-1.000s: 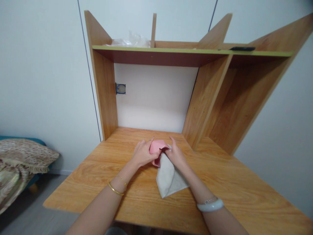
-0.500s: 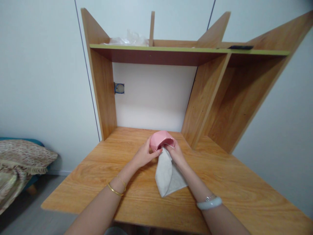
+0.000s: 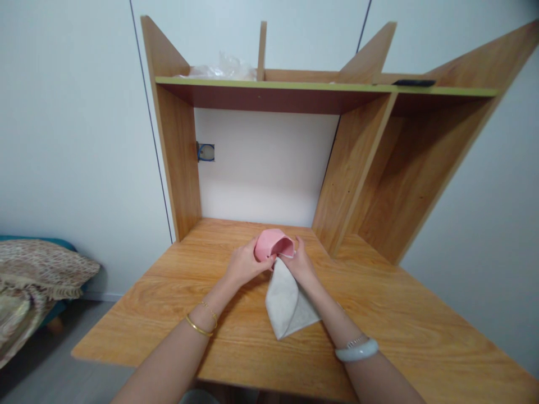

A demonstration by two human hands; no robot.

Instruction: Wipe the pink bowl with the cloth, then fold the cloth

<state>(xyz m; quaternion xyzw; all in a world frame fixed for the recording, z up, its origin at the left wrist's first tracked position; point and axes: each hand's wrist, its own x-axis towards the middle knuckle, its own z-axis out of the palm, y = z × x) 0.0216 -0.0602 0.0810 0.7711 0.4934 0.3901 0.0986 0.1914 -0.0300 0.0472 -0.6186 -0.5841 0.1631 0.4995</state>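
A small pink cup [image 3: 272, 245] is held tilted over the wooden desk [image 3: 391, 325], its mouth facing me and to the right. My left hand [image 3: 244, 262] is wrapped round the cup's left side. My right hand [image 3: 300, 265] grips a pale grey cloth [image 3: 286, 303] at the cup's rim; the cloth's upper end is at the cup's mouth and the rest hangs down to the desk top between my wrists. How far the cloth goes into the cup is hidden.
A wooden hutch with an upper shelf [image 3: 328, 87] stands at the back of the desk. Crumpled clear plastic [image 3: 219, 67] and a dark flat object [image 3: 415, 82] lie on that shelf. A bed with a patterned blanket [image 3: 33, 275] is at the left.
The cup was lifted and turned so that its mouth shows, then came down slightly. My right hand shifted along the rim with the cloth.
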